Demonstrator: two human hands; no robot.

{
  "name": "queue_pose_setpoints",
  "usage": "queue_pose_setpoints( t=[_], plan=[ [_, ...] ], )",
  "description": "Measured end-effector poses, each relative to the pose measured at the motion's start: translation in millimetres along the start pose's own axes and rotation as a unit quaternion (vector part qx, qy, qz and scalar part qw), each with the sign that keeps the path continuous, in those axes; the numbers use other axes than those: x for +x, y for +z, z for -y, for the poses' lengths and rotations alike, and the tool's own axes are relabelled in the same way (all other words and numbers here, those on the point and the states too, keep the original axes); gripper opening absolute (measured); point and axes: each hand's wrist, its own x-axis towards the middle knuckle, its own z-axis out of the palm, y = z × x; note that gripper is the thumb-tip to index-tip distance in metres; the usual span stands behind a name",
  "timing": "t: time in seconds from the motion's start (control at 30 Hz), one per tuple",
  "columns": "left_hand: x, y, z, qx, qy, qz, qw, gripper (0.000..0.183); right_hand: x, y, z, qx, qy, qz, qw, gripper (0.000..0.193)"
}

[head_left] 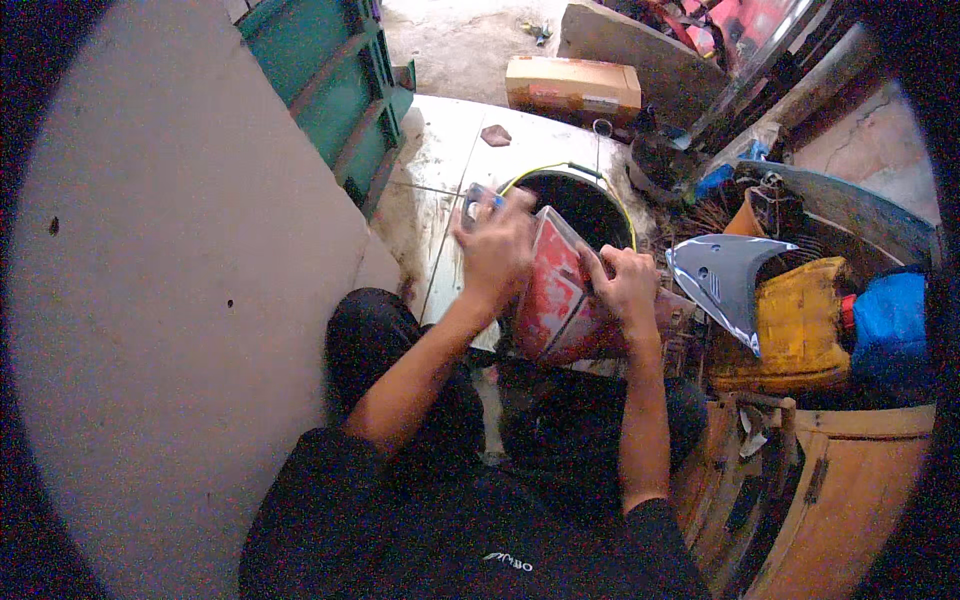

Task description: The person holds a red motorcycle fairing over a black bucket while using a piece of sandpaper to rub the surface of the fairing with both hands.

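Note:
A red panel [560,315] with worn, whitish scuffed patches and a dark edge stands tilted in front of my body, above my knees. My right hand [630,285] grips its right upper edge, thumb on the near face. At the panel's upper left is my left hand [497,245], blurred by motion, its fingers curled. By those fingertips shows a small object [482,203] with blue and dark parts, too smeared to name. Just beyond the panel sits a black bucket [575,190] with a yellow-green line round its rim; the panel hides its near side.
Right of the panel lie a grey pointed panel [715,275], a yellow container [800,330] and a blue plastic item [890,325]. A cardboard box [570,85] stands on the far floor. A pale wall [190,300], green metal door [325,85] and wooden cabinet [860,480] flank me.

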Motion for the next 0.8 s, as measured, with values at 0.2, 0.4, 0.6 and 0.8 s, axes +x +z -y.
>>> queue_pose_setpoints(
  t=[0.2, 0.4, 0.6, 0.8],
  plan=[
    [11.7, -9.3, 14.0, 0.124, -0.038, -0.038, 0.991, 0.037, 1.8, -8.7, 12.0, 0.025, 0.014, 0.055, 0.998, 0.047],
    [12.4, -10.6, 0.3, 0.020, 0.008, 0.057, 0.998, 0.038, -0.3, -4.7, -0.4, 0.002, 0.005, 0.026, 1.000, 0.053],
    [14.9, -6.6, 22.9, 0.009, 0.116, 0.017, 0.993, 0.035, -2.1, 5.5, -4.4, 0.026, -0.018, 0.008, 0.999, 0.052],
    [21.9, 6.6, 62.6, 0.202, 0.026, 0.078, 0.976, 0.030, 3.0, -0.1, 13.3, 0.045, -0.013, 0.021, 0.999, 0.053]
  ],
)
